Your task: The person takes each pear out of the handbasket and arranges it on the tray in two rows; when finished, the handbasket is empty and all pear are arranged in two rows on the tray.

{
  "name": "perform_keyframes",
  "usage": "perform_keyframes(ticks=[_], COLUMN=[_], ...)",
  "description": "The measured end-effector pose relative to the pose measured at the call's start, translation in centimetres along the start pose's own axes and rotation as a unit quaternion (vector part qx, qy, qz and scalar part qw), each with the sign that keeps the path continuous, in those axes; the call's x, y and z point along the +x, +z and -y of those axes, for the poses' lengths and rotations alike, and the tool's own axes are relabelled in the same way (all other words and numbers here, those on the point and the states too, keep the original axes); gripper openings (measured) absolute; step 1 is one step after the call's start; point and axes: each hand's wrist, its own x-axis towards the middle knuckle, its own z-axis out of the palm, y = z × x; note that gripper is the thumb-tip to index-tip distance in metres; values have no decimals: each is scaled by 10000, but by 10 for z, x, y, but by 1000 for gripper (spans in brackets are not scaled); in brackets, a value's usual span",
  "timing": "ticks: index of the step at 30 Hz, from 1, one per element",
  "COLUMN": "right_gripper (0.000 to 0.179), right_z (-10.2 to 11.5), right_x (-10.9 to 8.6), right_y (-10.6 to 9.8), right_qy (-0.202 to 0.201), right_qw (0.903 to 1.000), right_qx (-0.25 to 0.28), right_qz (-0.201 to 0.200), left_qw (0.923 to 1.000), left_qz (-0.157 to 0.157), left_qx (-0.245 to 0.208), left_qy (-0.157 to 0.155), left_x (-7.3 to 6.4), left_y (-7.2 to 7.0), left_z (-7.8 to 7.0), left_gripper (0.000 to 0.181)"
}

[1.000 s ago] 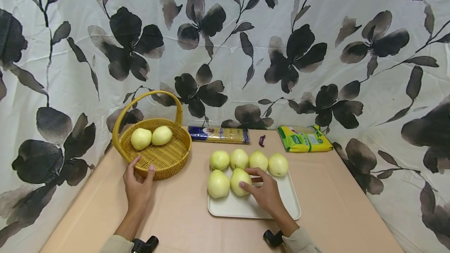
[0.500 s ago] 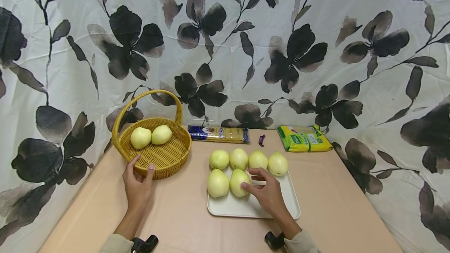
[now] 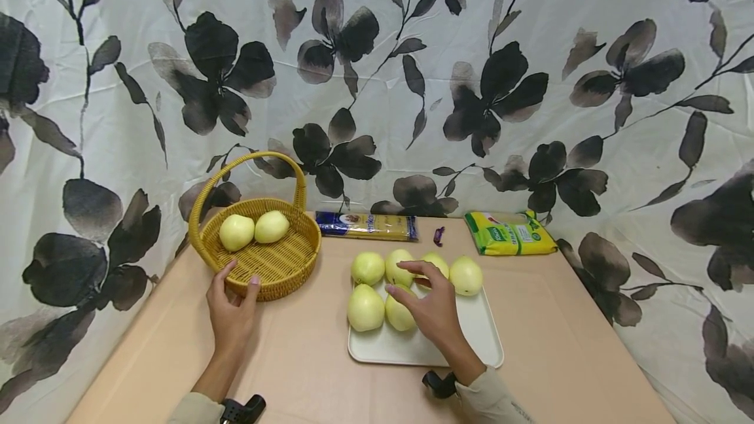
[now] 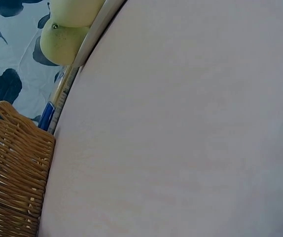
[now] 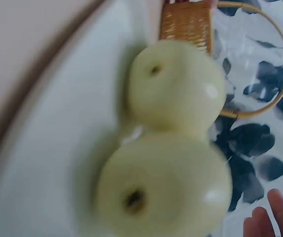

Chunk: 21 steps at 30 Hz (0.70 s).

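Backdrop cloth [image 3: 377, 116] and table [image 3: 306, 358]: no change seen. Basket [image 3: 285, 288], well left of the right-hand grip, is where it was; two fruits are held in it. Tray [image 3: 476, 322] under the right hand is also unmoved.

Left hand [image 3: 231, 316]: index and thumb kept spread at the basket's near rim; not seen in the left wrist view.

Right hand [image 3: 434, 306]: this is the change. Half a second ago the thumb was set against the right side of the front-right fruit [image 3: 399, 316]. Now the hand has been shifted left and forward over it, thumb and fingers apart, nothing clamped. Contact can't be told from the head view; in the right wrist view the visible fingers are clear of the fruit.

Green pack [image 3: 511, 233] ahead-right of the grip, blue pack [image 3: 368, 226] ahead-left, both untouched.

Fruit count on tray unchanged at six; the front-right one is left directly under the grip. Judged: hand being re-placed over the top, no pick made so far.

Candy [image 3: 438, 236] straight ahead of the grip, untouched.
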Motion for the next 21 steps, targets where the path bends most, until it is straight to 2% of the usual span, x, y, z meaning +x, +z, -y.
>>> perform_keyframes(ticks=[12,21], right_gripper=[37,32], right_z=[43,68], right_x=[21,34], right_y=[52,103], right_qy=[-573,-952], right_qw=[9957,9895], right_qx=[726,1076], right_qz=[57,165], left_qw=[9999,9999], left_qz=[29,17], left_qx=[-106,-102], left_qy=[0,-7], left_x=[1,1], left_y=[0,0], left_z=[0,0], left_gripper=[63,63])
